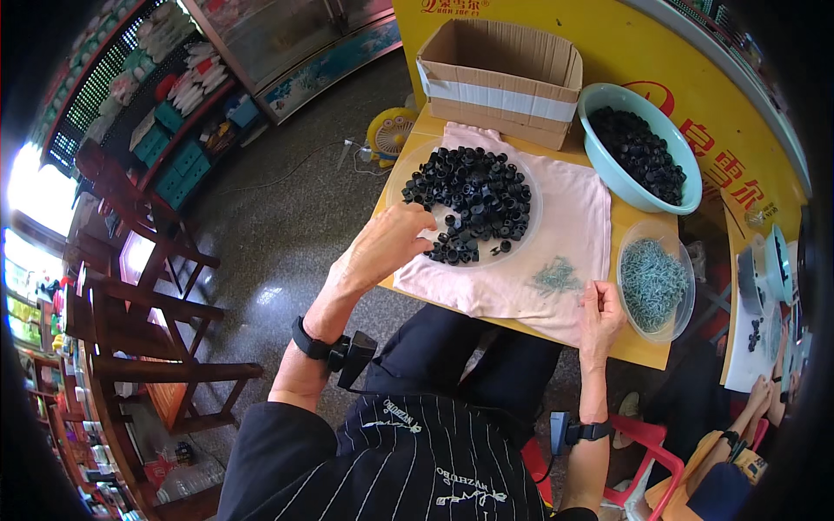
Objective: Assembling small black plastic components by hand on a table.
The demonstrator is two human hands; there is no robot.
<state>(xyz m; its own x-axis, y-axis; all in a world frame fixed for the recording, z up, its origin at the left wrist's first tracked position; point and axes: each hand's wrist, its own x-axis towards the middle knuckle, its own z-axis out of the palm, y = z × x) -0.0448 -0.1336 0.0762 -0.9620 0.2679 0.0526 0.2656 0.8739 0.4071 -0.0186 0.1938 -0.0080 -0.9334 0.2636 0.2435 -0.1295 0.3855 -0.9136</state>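
A round clear plastic tray point(532, 187) holds a heap of small black plastic caps point(473, 187). Over its near left edge reaches my left hand point(393, 241), its fingers bent down at the caps and the thumb apart from them; the fingertips are partly hidden. My right hand point(601, 319) is at the front right of a pink cloth point(578, 200), thumb and forefinger pinched together. What they hold, if anything, is too small to name. Beside that hand lies a small pile of greenish metal screws point(556, 276). More screws point(651, 282) fill a clear bowl point(688, 300) to its right.
At the back of the wooden table point(638, 352) stand an open cardboard box point(499, 108) and a pale blue basin point(691, 187) of black caps. A yellow fan point(391, 135) is on the floor, wooden chairs point(169, 334) at left. Another person's hands point(757, 401) show at far right.
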